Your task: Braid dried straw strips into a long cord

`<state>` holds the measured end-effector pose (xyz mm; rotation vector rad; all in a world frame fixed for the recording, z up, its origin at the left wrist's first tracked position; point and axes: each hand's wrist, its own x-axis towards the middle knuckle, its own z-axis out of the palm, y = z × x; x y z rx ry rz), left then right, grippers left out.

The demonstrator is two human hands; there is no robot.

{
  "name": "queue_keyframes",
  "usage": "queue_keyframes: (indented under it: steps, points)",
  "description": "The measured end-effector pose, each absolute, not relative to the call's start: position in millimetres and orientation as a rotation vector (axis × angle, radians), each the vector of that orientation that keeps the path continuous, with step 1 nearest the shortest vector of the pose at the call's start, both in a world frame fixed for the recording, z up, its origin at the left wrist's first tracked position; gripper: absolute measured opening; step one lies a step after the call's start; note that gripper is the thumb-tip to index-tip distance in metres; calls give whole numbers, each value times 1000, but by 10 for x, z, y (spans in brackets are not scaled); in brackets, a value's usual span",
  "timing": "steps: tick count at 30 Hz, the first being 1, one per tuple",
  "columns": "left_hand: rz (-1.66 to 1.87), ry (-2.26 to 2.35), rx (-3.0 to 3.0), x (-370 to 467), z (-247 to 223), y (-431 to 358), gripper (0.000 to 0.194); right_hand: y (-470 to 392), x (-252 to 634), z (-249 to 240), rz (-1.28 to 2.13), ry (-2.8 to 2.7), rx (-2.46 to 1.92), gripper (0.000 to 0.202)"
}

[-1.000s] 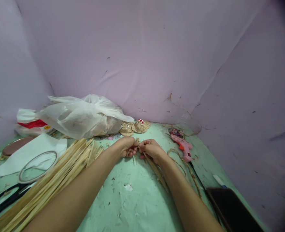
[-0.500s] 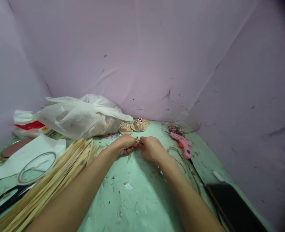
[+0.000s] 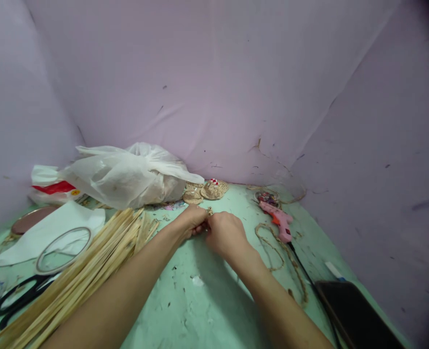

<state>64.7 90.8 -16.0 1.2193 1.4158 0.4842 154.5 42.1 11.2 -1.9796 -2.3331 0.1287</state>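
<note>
My left hand (image 3: pixel 194 219) and my right hand (image 3: pixel 226 232) meet above the middle of the table, both with fingers closed. Between them a small knotted, straw-coloured piece (image 3: pixel 210 211) pokes up past the fingertips. The rest of it is hidden in my grip, so its full shape cannot be seen. Just beyond the hands lie little woven straw pieces (image 3: pixel 212 191), one trimmed with red and white bits. A bundle of dried straw strips (image 3: pixel 105 261) runs beneath and beside my left forearm.
On the right are a twisted cord (image 3: pixel 297 276), a pink glue gun (image 3: pixel 280 223) with its cable, and a dark phone (image 3: pixel 356 315). Leftward lie black-handled scissors (image 3: pixel 25 293), a roll of tape (image 3: pixel 41 261), white cloth or paper (image 3: pixel 67 218) and a filled plastic bag (image 3: pixel 127 177).
My right hand has turned slightly and dropped a little, still pressed close to the left. The whole view has shifted somewhat, moving the table's things to the right in the picture.
</note>
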Motion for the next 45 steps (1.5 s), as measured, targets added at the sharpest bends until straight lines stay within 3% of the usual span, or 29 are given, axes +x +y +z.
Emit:
queue_keyframes:
  steps: [3,9,15,21,27,30,33,37,42,45]
  points:
    - [482,1449,1247,583,-145,913,18,429,1573,131,280,-2360,-1862,17]
    - [386,1238,1170,448,-124,1016,11,646,1832,69,597,-1751,-1839,20]
    - [319,1193,1149,430,-153,1059,13,727,1738,-164,971,-1585,-1824,17]
    - [336,1169,1139,421,-149,1060,16,704,1718,-20,713,-1590,-1837,11]
    - [270,1077,1005,356,-93,1128,10,484,1775,48,1647,-1320,-1800,11]
    - [256,1129,1023,372,-92,1132,14,389,1876,39,1827,-1352,-1768,12]
    - [237,1178,1082,423,-90,1085,17,454,2060,47,1521,-1631,-2007,12]
    - [304,1349,1230,534,-49,966,19,718,2324,127,545,-2020,-2260,15]
    - [331,1399,1273,600,-41,921,12,881,2281,199,209,-2001,-2255,23]
    - [349,1388,1253,583,-59,941,12,832,2042,108,305,-1878,-2065,22]
